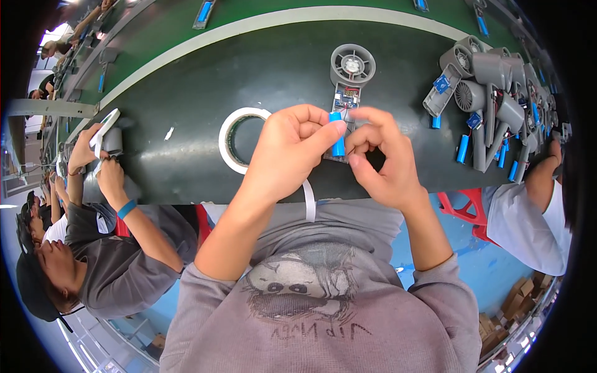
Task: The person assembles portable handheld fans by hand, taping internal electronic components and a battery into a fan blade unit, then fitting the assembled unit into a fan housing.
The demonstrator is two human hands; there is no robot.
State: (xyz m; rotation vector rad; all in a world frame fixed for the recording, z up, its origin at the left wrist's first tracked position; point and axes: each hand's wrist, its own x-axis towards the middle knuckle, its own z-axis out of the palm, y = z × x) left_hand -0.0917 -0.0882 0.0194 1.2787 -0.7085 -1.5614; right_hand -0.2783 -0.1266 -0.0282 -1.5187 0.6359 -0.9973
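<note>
My left hand (pixel 292 142) pinches a blue cylindrical battery (pixel 337 144) between thumb and fingers. Beneath it lies a grey handheld fan housing (pixel 353 64), its round head pointing away from me. A small circuit board (pixel 347 96) with thin wires sits in the open handle, partly hidden by my fingers. My right hand (pixel 385 155) is at the battery's right side, fingers bent and apart, the index finger by the wires. Whether its fingertips touch the battery or the handle is unclear. Left of them rests a roll of white tape (pixel 230 142), partly behind my left hand.
Several grey fan housings (pixel 491 68) with blue batteries are heaped at the right. A white strip (pixel 309 200) hangs over the near table edge. Beyond runs a green belt (pixel 280 31) behind a pale rail. A co-worker's hands (pixel 102 158) work at the left; another person sits right.
</note>
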